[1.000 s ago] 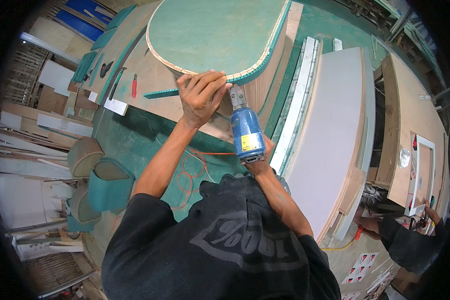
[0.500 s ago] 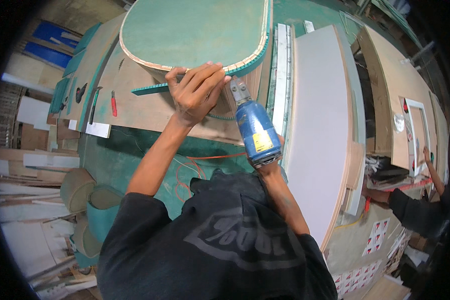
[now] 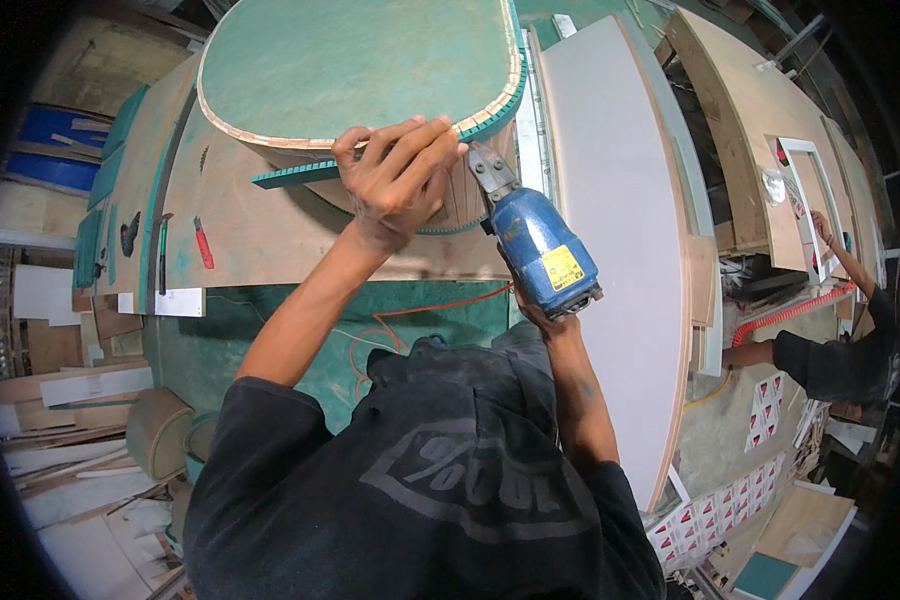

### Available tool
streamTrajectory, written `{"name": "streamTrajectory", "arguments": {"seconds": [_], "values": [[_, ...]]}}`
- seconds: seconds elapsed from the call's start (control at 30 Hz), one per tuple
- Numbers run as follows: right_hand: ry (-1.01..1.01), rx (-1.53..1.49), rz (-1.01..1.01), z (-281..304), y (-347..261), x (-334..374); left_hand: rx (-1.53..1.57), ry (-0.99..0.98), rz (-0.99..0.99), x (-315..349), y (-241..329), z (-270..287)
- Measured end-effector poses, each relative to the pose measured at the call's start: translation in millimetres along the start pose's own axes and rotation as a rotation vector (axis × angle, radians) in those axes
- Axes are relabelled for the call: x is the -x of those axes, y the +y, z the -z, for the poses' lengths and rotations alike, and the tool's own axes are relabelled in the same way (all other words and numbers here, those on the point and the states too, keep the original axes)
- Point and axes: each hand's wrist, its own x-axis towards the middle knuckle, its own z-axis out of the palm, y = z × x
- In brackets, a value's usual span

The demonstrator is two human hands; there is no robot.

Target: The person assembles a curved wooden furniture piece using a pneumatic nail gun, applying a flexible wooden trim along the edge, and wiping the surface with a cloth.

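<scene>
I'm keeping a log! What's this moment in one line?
left hand: on green notched strip, against rounded green-topped piece | right hand: holding blue tool | metal nose: close to strip

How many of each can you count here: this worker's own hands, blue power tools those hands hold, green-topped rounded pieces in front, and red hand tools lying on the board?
Worker's hands, left hand and right hand: 2
Blue power tool: 1
Green-topped rounded piece: 1
Red hand tool: 1
Total: 5
</scene>
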Motion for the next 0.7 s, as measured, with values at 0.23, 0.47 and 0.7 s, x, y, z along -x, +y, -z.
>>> {"name": "streamTrajectory", "arguments": {"seconds": [0.23, 0.47, 0.7], "values": [[-0.048, 0.013, -0.003, 4.3, -4.5, -4.5, 0.023, 0.006, 0.028, 3.7, -1.6, -1.5], [-0.035, -0.055, -0.073, 2.9, -5.1, -2.1, 0.049, -0.017, 0.031, 1.5, 1.7, 0.5], [0.049, 0.207, 0.073, -17.8, 11.2, 18.5, 0.014, -0.030, -0.011, 0.2, -4.8, 7.6]]}}
